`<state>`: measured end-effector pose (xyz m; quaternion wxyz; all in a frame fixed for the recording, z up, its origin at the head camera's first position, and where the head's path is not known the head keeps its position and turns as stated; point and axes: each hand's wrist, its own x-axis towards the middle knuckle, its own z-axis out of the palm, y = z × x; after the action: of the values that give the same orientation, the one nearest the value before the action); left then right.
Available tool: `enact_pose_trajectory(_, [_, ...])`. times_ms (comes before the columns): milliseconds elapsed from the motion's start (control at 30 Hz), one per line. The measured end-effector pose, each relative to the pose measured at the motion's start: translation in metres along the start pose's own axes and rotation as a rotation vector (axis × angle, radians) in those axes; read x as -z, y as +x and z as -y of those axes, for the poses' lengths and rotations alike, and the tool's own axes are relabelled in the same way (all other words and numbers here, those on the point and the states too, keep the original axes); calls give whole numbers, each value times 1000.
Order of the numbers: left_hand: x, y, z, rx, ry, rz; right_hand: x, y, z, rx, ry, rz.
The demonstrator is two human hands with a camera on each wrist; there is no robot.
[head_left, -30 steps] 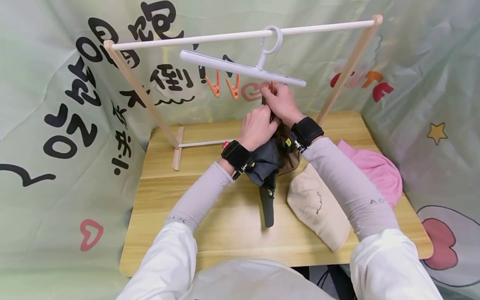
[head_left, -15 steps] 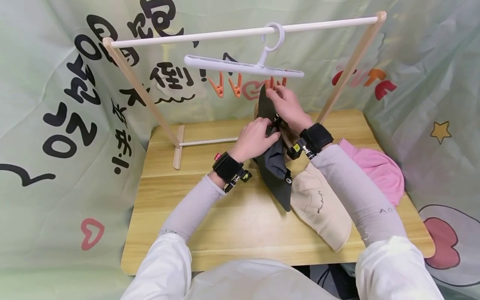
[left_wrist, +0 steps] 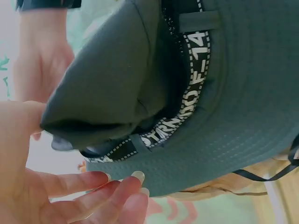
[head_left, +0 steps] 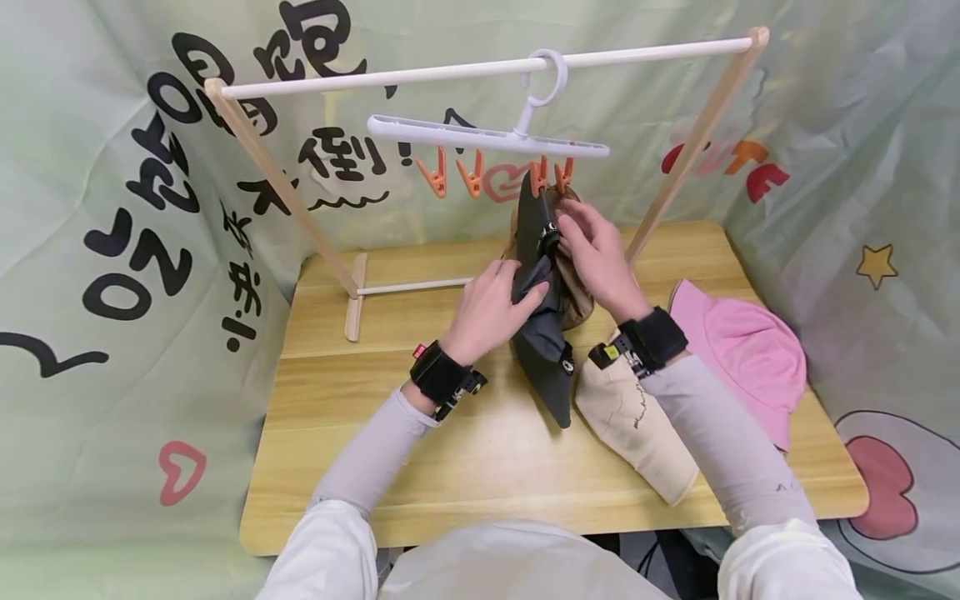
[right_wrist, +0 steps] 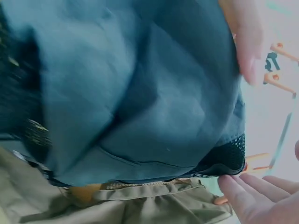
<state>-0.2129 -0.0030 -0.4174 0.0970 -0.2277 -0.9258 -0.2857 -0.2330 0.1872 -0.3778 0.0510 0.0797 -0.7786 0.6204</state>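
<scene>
A dark grey bucket hat (head_left: 546,387) hangs brim-edge up from an orange clip (head_left: 538,177) on a pale lilac hanger (head_left: 450,133). My left hand (head_left: 491,312) is at its left side; in the left wrist view the thumb lies at the crown and the extended fingers (left_wrist: 128,179) are beside the brim. My right hand (head_left: 600,258) is on the other side, and in the right wrist view its straight fingertips (right_wrist: 233,186) touch the hat's edge band. Close behind hangs a brown hat (head_left: 579,292), under a second orange clip (head_left: 564,175).
The hanger hooks over a white rail (head_left: 390,77) on wooden posts. Two more orange clips (head_left: 472,175) dangle at its left with nothing in them. A beige cap (head_left: 637,433) and a pink hat (head_left: 742,342) lie on the right of the wooden table (head_left: 337,433).
My right hand has left the orange clip and moved down to the hat's right side. The left hand has shifted down and left. The dark hat has turned, showing more brim.
</scene>
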Motion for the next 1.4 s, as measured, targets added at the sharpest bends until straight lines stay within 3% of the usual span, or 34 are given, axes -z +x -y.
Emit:
enact_pose_trajectory(167, [0, -6, 14, 6, -122, -27, 4, -21, -15, 33, 183, -78])
enact_pose_trajectory(333, [8, -3, 33, 20, -249, -86, 16, -37, -35, 14, 224, -146])
enact_pose_trajectory(633, [30, 16, 48, 36, -219, -197, 36, -53, -63, -33, 274, -268])
enact_pose_trajectory(800, [40, 31, 51, 65, -295, -213, 45, -61, -83, -49, 244, -318])
enact_pose_trajectory(933, [47, 43, 49, 82, -500, -202, 55, -72, -108, -114, 189, -358])
enact_pose_trajectory(1167, [51, 66, 51, 100, -846, -184, 78, -95, -151, -250, -63, -373])
enact_pose_trajectory(1400, [41, 80, 54, 100, -1318, -162, 98, -101, -184, -303, -298, -330])
